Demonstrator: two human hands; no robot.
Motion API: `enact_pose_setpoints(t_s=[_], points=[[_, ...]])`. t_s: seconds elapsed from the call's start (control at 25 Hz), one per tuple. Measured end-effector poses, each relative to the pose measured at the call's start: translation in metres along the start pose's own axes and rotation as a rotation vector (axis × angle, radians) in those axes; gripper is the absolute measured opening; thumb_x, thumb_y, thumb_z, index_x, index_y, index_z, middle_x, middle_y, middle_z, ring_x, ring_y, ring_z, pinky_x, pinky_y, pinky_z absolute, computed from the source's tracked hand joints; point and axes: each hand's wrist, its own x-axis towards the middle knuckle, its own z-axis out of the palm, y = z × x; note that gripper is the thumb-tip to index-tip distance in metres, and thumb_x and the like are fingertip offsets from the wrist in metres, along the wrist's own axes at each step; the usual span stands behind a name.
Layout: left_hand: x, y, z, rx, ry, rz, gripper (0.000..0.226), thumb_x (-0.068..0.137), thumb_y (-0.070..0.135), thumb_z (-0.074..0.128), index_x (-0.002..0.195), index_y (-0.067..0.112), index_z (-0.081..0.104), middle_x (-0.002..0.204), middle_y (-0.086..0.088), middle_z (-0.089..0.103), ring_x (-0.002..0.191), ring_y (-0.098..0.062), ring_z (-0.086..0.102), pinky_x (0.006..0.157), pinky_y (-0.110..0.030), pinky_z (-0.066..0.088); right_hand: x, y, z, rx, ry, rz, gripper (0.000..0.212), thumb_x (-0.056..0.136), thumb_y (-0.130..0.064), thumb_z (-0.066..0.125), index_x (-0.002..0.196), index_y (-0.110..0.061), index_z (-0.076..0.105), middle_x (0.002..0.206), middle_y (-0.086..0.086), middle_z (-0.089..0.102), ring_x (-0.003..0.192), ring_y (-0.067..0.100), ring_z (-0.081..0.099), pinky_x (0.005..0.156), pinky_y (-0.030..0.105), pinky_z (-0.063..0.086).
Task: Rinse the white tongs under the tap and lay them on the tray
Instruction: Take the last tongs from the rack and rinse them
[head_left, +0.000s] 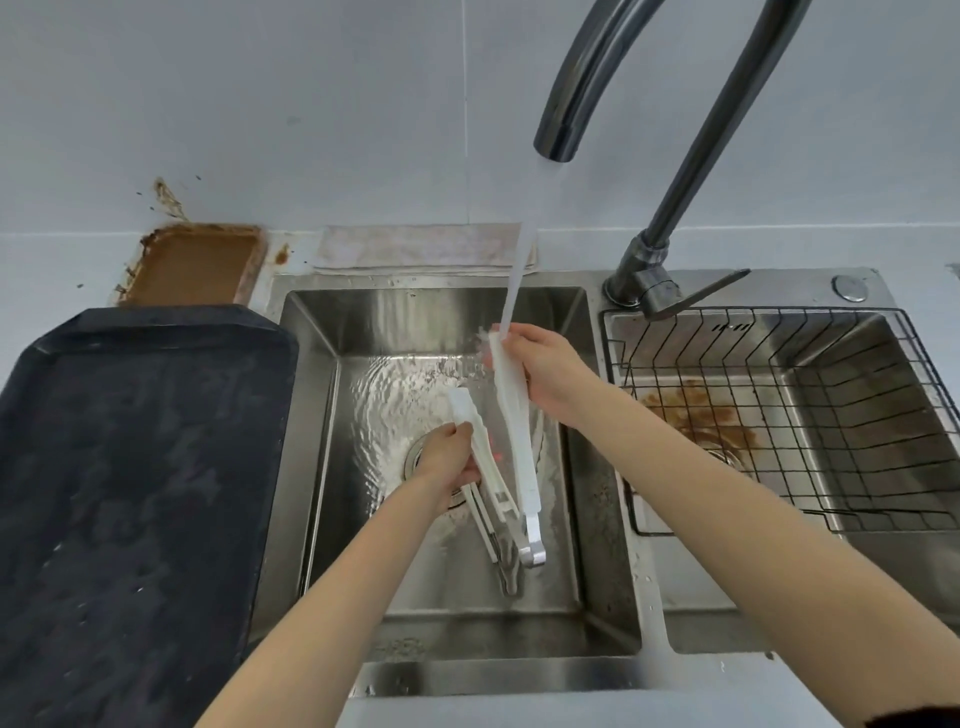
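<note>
Both hands grasp the white tongs (511, 415): right hand (550, 371) one arm, left hand (449, 460) the other. Stream hits the upper tip only, apparently; turn and slide both arms through before moving to the tray (130, 467).

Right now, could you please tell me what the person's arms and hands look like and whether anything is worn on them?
Both forearms are bare; no sleeves, gloves, watch or rings are visible on the left hand or right hand. A dark edge, possibly clothing, shows at the bottom right corner.
</note>
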Motion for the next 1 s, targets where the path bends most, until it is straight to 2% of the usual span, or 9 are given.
enact_pose_setpoints(t_s=[0.16, 0.24, 0.36, 0.48, 0.6, 0.68, 0.84, 0.92, 1.0], points=[[0.001, 0.009, -0.004, -0.02, 0.011, 0.021, 0.035, 0.1, 0.017, 0.033, 0.123, -0.003, 0.05, 0.083, -0.009, 0.064, 0.043, -0.006, 0.065, 0.041, -0.016, 0.052, 0.013, -0.008, 0.003, 0.066, 0.022, 0.035, 0.014, 0.094, -0.007, 0.048, 0.104, -0.007, 0.058, 0.08, 0.005, 0.059, 0.072, 0.015, 0.055, 0.069, 0.03, 0.048], [0.004, 0.012, -0.005, -0.037, 0.012, 0.026, 0.036, 0.1, 0.017, 0.034, 0.124, -0.004, 0.049, 0.079, -0.01, 0.063, 0.045, -0.007, 0.065, 0.044, -0.018, 0.054, 0.014, -0.008, 0.004, 0.052, 0.013, 0.034, 0.019, 0.093, -0.01, 0.051, 0.112, -0.007, 0.055, 0.081, 0.004, 0.059, 0.072, 0.014, 0.056, 0.068, 0.03, 0.047], [0.002, 0.015, -0.007, -0.07, -0.004, 0.031, 0.037, 0.1, 0.018, 0.035, 0.125, -0.005, 0.048, 0.08, -0.01, 0.062, 0.065, -0.014, 0.067, 0.048, -0.019, 0.055, 0.016, 0.003, 0.001, 0.018, -0.018, 0.053, 0.036, 0.093, -0.016, 0.053, 0.126, -0.001, 0.051, 0.08, 0.003, 0.058, 0.069, 0.013, 0.056, 0.062, 0.027, 0.048], [0.0, 0.015, -0.011, -0.09, -0.005, 0.04, 0.035, 0.099, 0.02, 0.037, 0.124, -0.004, 0.047, 0.085, -0.012, 0.063, 0.07, -0.019, 0.065, 0.057, -0.023, 0.057, 0.014, 0.013, -0.001, 0.082, -0.053, 0.053, 0.026, 0.094, -0.017, 0.051, 0.117, -0.003, 0.052, 0.076, 0.002, 0.056, 0.063, 0.012, 0.054, 0.054, 0.023, 0.047], [0.001, 0.018, -0.016, -0.062, 0.02, 0.089, 0.039, 0.096, 0.026, 0.044, 0.129, 0.003, 0.043, 0.099, -0.013, 0.063, 0.069, -0.017, 0.063, 0.063, -0.025, 0.056, 0.009, 0.022, 0.0, 0.084, 0.068, 0.056, 0.023, 0.097, -0.02, 0.042, 0.112, -0.005, 0.05, 0.076, 0.002, 0.054, 0.061, 0.012, 0.052, 0.055, 0.022, 0.046], [-0.003, 0.024, -0.013, -0.068, 0.011, 0.147, 0.036, 0.093, 0.03, 0.051, 0.122, 0.01, 0.046, 0.089, -0.005, 0.06, 0.068, -0.014, 0.059, 0.062, -0.022, 0.054, 0.004, 0.03, -0.004, 0.119, 0.166, 0.128, 0.028, 0.1, -0.025, 0.033, 0.112, -0.005, 0.049, 0.078, 0.004, 0.056, 0.065, 0.014, 0.054, 0.058, 0.023, 0.048], [-0.013, 0.046, 0.002, -0.179, -0.172, 0.196, 0.023, 0.093, 0.035, 0.049, 0.093, 0.012, 0.054, 0.071, 0.0, 0.051, 0.06, -0.011, 0.053, 0.058, -0.022, 0.05, -0.007, 0.047, -0.018, 0.434, 0.172, 0.307, 0.032, 0.101, -0.027, 0.021, 0.115, -0.007, 0.041, 0.084, 0.012, 0.055, 0.064, 0.017, 0.05, 0.058, 0.024, 0.042], [-0.019, 0.058, 0.011, -0.232, -0.269, 0.191, 0.028, 0.097, 0.035, 0.039, 0.098, 0.011, 0.054, 0.071, -0.001, 0.054, 0.06, -0.012, 0.054, 0.052, -0.022, 0.051, -0.01, 0.053, -0.02, 0.509, 0.131, 0.347, 0.029, 0.101, -0.028, 0.021, 0.105, -0.008, 0.042, 0.079, 0.01, 0.053, 0.054, 0.014, 0.044, 0.049, 0.021, 0.036], [-0.021, 0.065, 0.018, -0.24, -0.323, 0.183, 0.028, 0.099, 0.03, 0.034, 0.109, 0.011, 0.054, 0.079, -0.001, 0.061, 0.068, -0.013, 0.058, 0.055, -0.022, 0.053, -0.008, 0.058, -0.02, 0.496, 0.116, 0.367, 0.035, 0.101, -0.029, 0.022, 0.089, -0.007, 0.047, 0.071, 0.008, 0.049, 0.05, 0.013, 0.041, 0.05, 0.02, 0.032]])
